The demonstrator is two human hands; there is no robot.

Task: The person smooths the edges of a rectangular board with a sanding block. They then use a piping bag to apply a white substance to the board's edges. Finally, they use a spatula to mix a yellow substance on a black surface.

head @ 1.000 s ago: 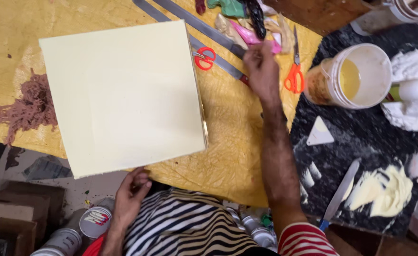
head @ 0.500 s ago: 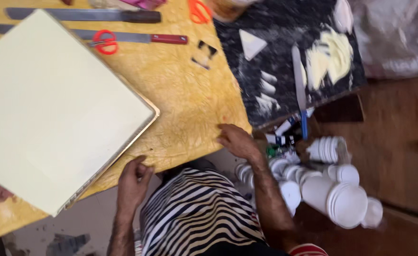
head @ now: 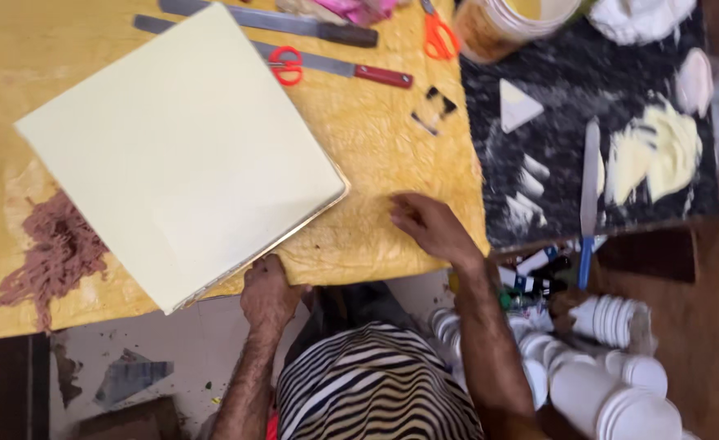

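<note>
1. The big pale cream square board (head: 184,151) is the thing to orient by. It lies tilted like a diamond on the yellow crinkly table cover (head: 376,138), with its near corner poking out past the table's front edge.
2. The left hand (head: 268,292) is right at the board's near edge, just where the edge leaves the table. Its fingers are curled under and look bunched together, touching the board's underside or the table lip; I honestly can't tell which.
3. The right hand (head: 426,224) rests flat on the yellow cover, just to the right of the board's right corner and not touching the board. Its fingers are stretched out toward the board and slightly spread, holding nothing.
4. Left of the board there's a smear of reddish-brown paste (head: 50,253) on the cover, running partly under the board's left edge.
5. Beyond the board's far edge there's a long knife with a red handle (head: 351,68), and a small pair of red-handled scissors (head: 284,63) lying across it.
6. Further back sits a second long blade with a dark handle (head: 294,23).
7. Well to the right of the board is a black speckled slab (head: 571,98) with a white triangle piece (head: 516,104) and blobs of pale yellow putty (head: 653,151) on it.
8. Below that slab, off the table, there's a cluster of white lidded jars (head: 612,375).
</note>
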